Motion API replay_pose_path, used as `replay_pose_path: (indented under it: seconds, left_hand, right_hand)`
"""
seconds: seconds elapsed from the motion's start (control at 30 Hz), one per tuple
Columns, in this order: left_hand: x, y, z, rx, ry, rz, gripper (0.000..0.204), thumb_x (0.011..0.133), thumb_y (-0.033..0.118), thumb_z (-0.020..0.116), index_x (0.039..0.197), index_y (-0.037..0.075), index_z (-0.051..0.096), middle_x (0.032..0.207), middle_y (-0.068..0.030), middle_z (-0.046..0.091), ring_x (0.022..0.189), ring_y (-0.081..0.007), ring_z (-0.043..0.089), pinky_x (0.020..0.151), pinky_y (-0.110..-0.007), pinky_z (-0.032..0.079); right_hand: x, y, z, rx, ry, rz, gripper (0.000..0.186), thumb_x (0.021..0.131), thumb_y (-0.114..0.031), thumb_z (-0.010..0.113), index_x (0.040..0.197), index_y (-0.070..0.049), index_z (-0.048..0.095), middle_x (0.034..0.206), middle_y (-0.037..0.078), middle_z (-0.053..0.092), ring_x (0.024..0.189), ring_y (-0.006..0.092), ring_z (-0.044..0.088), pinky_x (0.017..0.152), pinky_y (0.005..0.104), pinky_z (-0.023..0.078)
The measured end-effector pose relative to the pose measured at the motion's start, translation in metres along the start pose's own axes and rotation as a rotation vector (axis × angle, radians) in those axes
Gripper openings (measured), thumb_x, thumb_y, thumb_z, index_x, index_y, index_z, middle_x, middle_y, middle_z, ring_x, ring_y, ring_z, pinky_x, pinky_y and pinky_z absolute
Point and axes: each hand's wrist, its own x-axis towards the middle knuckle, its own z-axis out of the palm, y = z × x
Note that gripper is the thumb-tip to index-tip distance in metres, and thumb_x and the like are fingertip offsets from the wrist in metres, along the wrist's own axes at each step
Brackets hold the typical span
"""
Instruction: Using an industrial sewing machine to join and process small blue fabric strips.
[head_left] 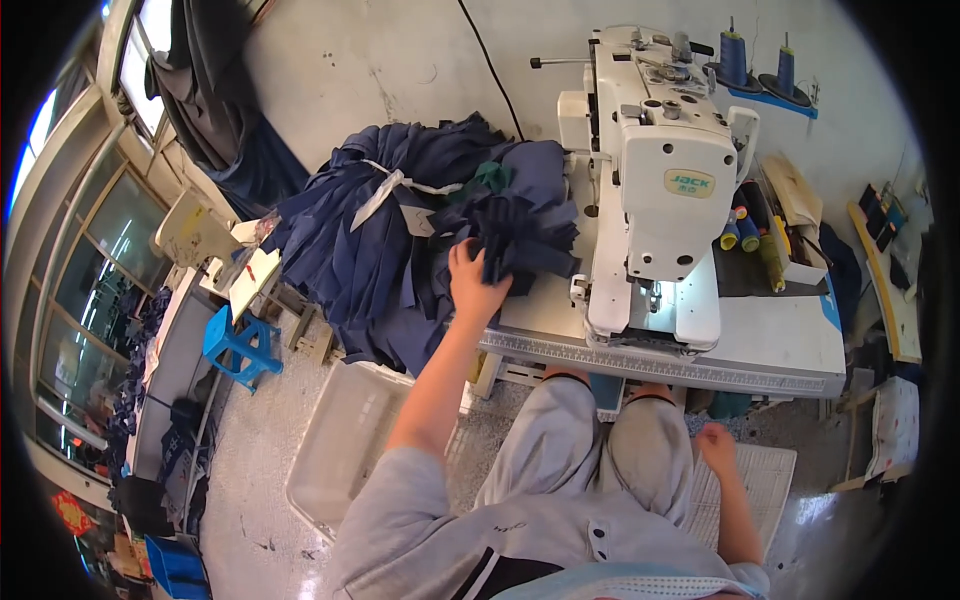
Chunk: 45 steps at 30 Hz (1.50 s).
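My left hand point(475, 285) reaches up to a heap of navy fabric pieces left of the sewing machine. Its fingers and thumb close round a loose bunch of navy fabric strips point(503, 232) on top. Beside it lies a large bundle of navy fabric pieces point(350, 235), tied with a white strip point(385, 188) and bearing a pale tag point(417, 221). My right hand point(716, 447) is low beside my right knee, away from the table. Its fingers are curled in, and nothing shows in them. The white sewing machine point(668, 180) has its lamp lit over the needle area.
A ruler strip runs along the front edge of the table point(760, 352). Blue thread cones point(733, 62) stand behind the machine, and more thread spools point(747, 235) lie at its right. A white plastic crate point(340, 430) and a blue stool point(240, 345) are on the floor at left.
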Motion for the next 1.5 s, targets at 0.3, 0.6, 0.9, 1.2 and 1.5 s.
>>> replay_pose_path:
  seconds: [0.3,0.6,0.9,1.2,1.5]
  left_hand:
    - [-0.031,-0.024,-0.168,-0.992,0.289,-0.272,0.047,0.081,-0.002,0.069,0.126,-0.006,0.056,0.118,-0.0173,0.065,0.104,-0.0291,0.065,0.094,-0.039,0.052]
    - [-0.137,-0.003,-0.157,-1.820,-0.313,-0.792,0.054,0.088,0.015,0.052,0.135,-0.011,0.047,0.127,-0.0213,0.061,0.107,-0.0337,0.065,0.099,-0.041,0.052]
    - [-0.172,0.036,-0.107,-1.968,-0.511,-0.888,0.054,0.086,0.014,0.053,0.134,-0.011,0.049,0.125,-0.0209,0.062,0.107,-0.0332,0.065,0.098,-0.041,0.052]
    - [-0.182,0.044,-0.107,-1.982,-0.503,-0.881,0.054,0.085,0.013,0.055,0.133,-0.011,0.050,0.124,-0.0206,0.063,0.107,-0.0326,0.066,0.098,-0.040,0.052]
    - [-0.151,0.028,-0.126,-1.933,-0.361,-0.849,0.054,0.083,0.012,0.057,0.132,-0.010,0.051,0.123,-0.0202,0.063,0.107,-0.0320,0.066,0.097,-0.040,0.052]
  right_hand:
    - [-0.026,-0.152,-0.015,0.087,-0.305,-0.187,0.029,0.085,-0.013,0.072,0.110,0.001,0.064,0.088,0.012,0.071,0.082,0.0198,0.069,0.076,0.0321,0.055]
    - [-0.054,-0.271,0.050,0.993,-0.779,-0.378,0.058,0.089,-0.006,0.068,0.141,-0.006,0.044,0.129,0.006,0.057,0.115,0.0161,0.057,0.097,0.0318,0.048]
    - [-0.079,-0.254,0.102,0.827,-1.019,-0.176,0.079,0.088,-0.013,0.076,0.152,-0.003,0.031,0.139,0.007,0.054,0.122,0.0109,0.049,0.103,0.0274,0.040]
    - [-0.042,-0.305,0.052,1.022,-0.844,-0.389,0.095,0.089,-0.066,0.053,0.155,-0.004,0.022,0.139,0.014,0.053,0.124,0.0256,0.054,0.085,0.0349,0.050]
    - [-0.032,-0.234,0.100,0.851,-1.516,-0.084,0.077,0.095,-0.060,0.050,0.137,0.004,0.048,0.124,0.020,0.061,0.100,0.0253,0.065,0.088,0.0382,0.051]
